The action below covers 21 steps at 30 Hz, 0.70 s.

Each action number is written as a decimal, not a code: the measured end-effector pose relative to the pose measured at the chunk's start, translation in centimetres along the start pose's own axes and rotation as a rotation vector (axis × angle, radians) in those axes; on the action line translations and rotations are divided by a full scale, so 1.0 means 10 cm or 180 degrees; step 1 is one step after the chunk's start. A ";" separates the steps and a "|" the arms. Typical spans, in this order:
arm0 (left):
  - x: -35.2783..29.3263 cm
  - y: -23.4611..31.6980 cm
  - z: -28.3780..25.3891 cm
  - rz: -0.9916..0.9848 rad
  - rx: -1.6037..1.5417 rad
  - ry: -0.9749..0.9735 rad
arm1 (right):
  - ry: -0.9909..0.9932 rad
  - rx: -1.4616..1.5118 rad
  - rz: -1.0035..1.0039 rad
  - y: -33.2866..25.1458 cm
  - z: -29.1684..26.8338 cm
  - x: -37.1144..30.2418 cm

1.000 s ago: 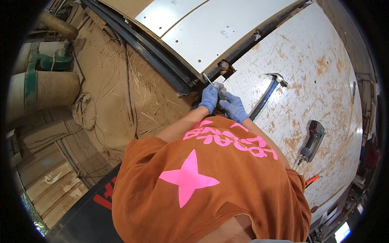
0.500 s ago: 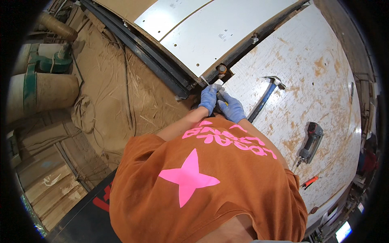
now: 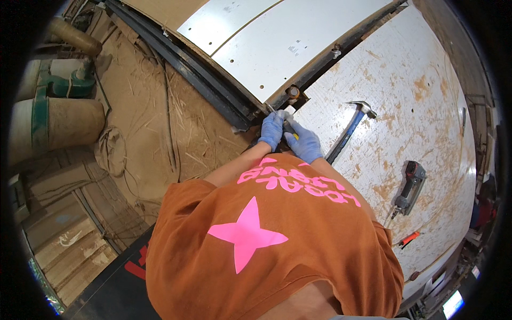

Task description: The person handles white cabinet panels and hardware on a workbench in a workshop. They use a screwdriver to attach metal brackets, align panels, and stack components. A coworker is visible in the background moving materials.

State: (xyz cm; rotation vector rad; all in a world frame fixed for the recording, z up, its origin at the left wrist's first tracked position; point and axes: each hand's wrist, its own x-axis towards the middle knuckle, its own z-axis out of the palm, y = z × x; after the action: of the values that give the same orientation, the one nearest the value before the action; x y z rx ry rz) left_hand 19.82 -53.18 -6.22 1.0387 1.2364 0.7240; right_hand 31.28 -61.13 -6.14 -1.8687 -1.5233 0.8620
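A woodworking or panel workshop, seen from above. A large white work panel stained with rusty brown patches (image 3: 426, 106) serves as the bench; a blue-handled claw hammer (image 3: 349, 130) lies near its upper edge, a dark cordless power tool (image 3: 409, 186) farther along, and a small orange-handled tool (image 3: 408, 238) toward its lower corner. Clean white drilled boards (image 3: 277, 42) rest in a dark metal frame (image 3: 202, 80). Sawdust and wood shavings cover the floor (image 3: 154, 122); dusty sacks (image 3: 58, 122) and stacked cardboard boxes (image 3: 64, 240) line the left side.
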 end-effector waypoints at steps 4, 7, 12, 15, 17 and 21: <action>0.05 -0.01 -0.02 -0.0244 -0.1011 -0.0102 | -0.0596 -0.0448 0.0666 -0.46 -0.34 0.18; 0.11 -0.01 -0.12 -0.0296 -0.0785 -0.0468 | -0.0539 0.0113 0.0666 -0.40 -0.34 0.20; 0.05 0.11 -0.17 -0.0542 -0.0512 -0.0485 | -0.0415 0.0152 0.0661 -0.45 -0.30 0.17; 0.06 0.04 -0.22 -0.0458 -0.0491 -0.0554 | -0.0758 -0.0023 0.0992 -0.70 -0.46 0.20; 0.05 0.01 -0.28 -0.0316 -0.0187 -0.0523 | -0.0851 -0.0155 0.0925 -0.83 -0.54 0.20; 0.07 0.92 -0.39 0.0382 -0.0310 -0.0384 | -0.0077 0.0323 -0.0270 -0.95 -0.56 0.47</action>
State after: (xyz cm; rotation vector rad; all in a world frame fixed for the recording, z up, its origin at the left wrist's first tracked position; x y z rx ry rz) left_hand 16.99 -48.14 1.92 1.0671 1.0324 0.7945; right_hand 30.44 -54.95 4.07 -1.7150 -1.5327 0.9083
